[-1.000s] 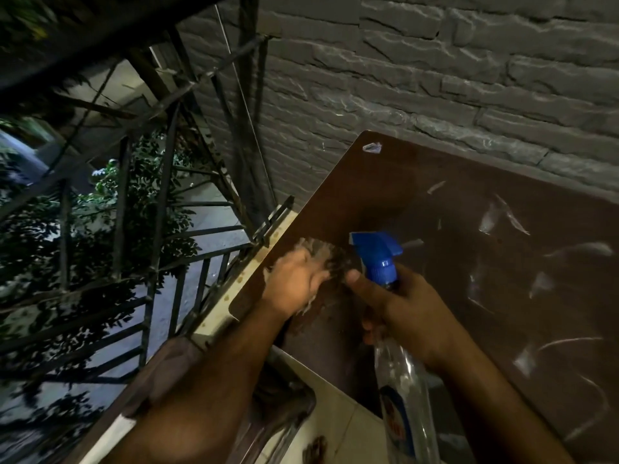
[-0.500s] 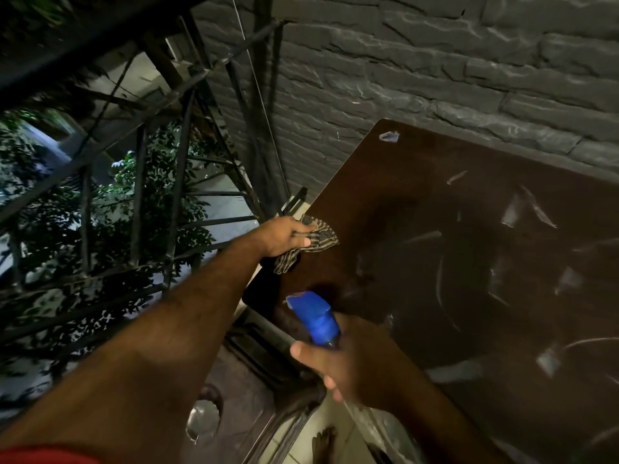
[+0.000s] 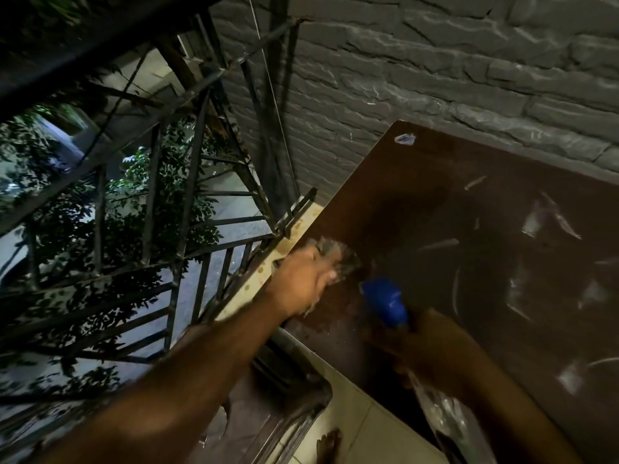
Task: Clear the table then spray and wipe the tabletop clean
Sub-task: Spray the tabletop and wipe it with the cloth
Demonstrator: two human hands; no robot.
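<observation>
A dark brown tabletop (image 3: 452,202) fills the right side, streaked with pale smears. My left hand (image 3: 301,283) presses a crumpled grey cloth (image 3: 331,254) onto the table near its left edge; hand and cloth are motion-blurred. My right hand (image 3: 432,353) grips a clear spray bottle (image 3: 445,416) by the neck, its blue trigger head (image 3: 385,301) pointing up and left, just right of the cloth. A small white scrap (image 3: 404,139) lies at the table's far left corner.
A grey brick wall (image 3: 435,68) runs behind the table. Dark metal railings (image 3: 187,209) and foliage lie to the left. A metal chair (image 3: 284,406) stands below the table's near corner on pale floor tiles, with a bare foot (image 3: 330,445) beside it.
My left hand has slid the cloth along the table's left edge and back. My right hand has carried the spray bottle from low near the corner up over the tabletop.
</observation>
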